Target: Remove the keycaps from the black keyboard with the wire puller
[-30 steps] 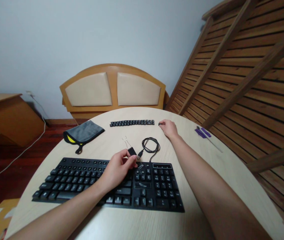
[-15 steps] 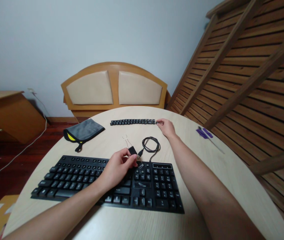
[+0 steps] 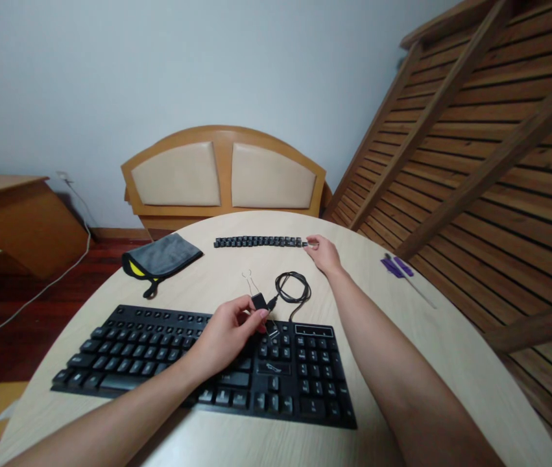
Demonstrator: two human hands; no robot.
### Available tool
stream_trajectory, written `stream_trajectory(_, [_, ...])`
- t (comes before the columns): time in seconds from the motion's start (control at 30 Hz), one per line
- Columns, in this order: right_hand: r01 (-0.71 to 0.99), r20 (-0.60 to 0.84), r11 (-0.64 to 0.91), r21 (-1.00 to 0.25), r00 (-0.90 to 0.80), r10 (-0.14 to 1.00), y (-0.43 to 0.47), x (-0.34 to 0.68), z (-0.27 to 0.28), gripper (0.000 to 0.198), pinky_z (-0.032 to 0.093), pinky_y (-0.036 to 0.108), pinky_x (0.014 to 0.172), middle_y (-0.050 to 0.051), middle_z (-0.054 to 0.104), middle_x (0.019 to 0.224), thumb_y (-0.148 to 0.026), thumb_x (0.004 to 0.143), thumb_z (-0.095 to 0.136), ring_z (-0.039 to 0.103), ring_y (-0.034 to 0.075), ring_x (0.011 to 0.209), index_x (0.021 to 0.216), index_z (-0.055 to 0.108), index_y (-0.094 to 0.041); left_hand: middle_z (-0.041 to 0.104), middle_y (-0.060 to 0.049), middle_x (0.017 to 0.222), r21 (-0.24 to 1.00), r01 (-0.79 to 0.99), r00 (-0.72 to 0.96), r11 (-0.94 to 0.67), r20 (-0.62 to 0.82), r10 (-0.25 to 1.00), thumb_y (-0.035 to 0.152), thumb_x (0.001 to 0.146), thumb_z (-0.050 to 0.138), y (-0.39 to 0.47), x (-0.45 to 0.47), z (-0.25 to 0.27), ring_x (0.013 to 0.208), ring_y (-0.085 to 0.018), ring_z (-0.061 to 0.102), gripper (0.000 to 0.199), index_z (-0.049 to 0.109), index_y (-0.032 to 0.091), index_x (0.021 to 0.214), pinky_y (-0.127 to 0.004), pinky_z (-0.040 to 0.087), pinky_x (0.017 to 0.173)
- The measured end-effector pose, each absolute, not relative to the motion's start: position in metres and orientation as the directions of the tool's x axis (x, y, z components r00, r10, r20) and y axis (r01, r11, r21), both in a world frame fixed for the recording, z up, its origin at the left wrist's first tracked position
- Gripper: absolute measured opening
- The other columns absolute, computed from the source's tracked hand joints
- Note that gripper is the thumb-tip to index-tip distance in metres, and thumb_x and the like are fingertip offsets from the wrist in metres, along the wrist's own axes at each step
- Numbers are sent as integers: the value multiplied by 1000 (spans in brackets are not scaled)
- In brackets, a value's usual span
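Note:
My left hand point(image 3: 229, 327) is closed on a keycap puller point(image 3: 259, 301) with a black body and thin wire prongs, held above the black keyboard point(image 3: 300, 403). The prongs point away from me with nothing between them. At the far side of the table, my right hand point(image 3: 323, 253) pinches a small dark keycap point(image 3: 306, 244) at the right end of the row of loose keycaps point(image 3: 256, 241). Part of that keycap is hidden by the fingers. The keyboard's coiled cable point(image 3: 293, 299) lies just beyond the keyboard.
A grey cloth point(image 3: 163, 254) with a yellow lining and black edging lies at the left. At the right is a thin brush-like tool point(image 3: 414, 285) beside purple pieces point(image 3: 392, 266). The round table point(image 3: 368, 305) stands near a leaning wooden slatted frame point(image 3: 490, 168).
The view has shifted slightly, so things sit a little lower. Both hands keep their grips. My right hand stays at the row's right end, with its fingers slightly apart from the last keycaps.

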State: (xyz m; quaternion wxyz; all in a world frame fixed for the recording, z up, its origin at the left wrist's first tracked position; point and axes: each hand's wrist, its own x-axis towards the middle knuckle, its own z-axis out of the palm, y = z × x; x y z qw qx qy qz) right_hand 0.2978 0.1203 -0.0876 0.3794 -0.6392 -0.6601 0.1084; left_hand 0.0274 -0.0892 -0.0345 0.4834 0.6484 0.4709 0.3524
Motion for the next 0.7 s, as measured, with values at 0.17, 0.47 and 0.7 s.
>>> stream_trajectory(0.17, [786,303,79,-613,141,943,110,297,-74,55,49,29,77,9,64,109,-23,70,73,62,16,82,120,54,-16,69,-4,72,950,289,345,-117,10,939,42,88,57,-89,26,-35,69,-17,61,28,62,16,79,-28,44,65])
stream_trajectory(0.47, [801,117,234,-551,-204,972,41,272,36,18,44,24,65,3,70,82,-24,71,75,61,15,70,86,70,-17,68,-3,69,907,366,404,-211,49,913,40,88,57,-93,26,-29,66,-17,57,30,66,16,71,-28,42,63])
stream_trajectory(0.7, [714,-283,507,-482,-675,681,-38,244,72,14,42,22,62,2,73,79,-23,77,69,63,15,70,88,74,-16,68,-3,70,881,358,433,-308,135,891,35,90,58,-92,25,-29,69,-17,59,28,66,17,70,-27,42,65])
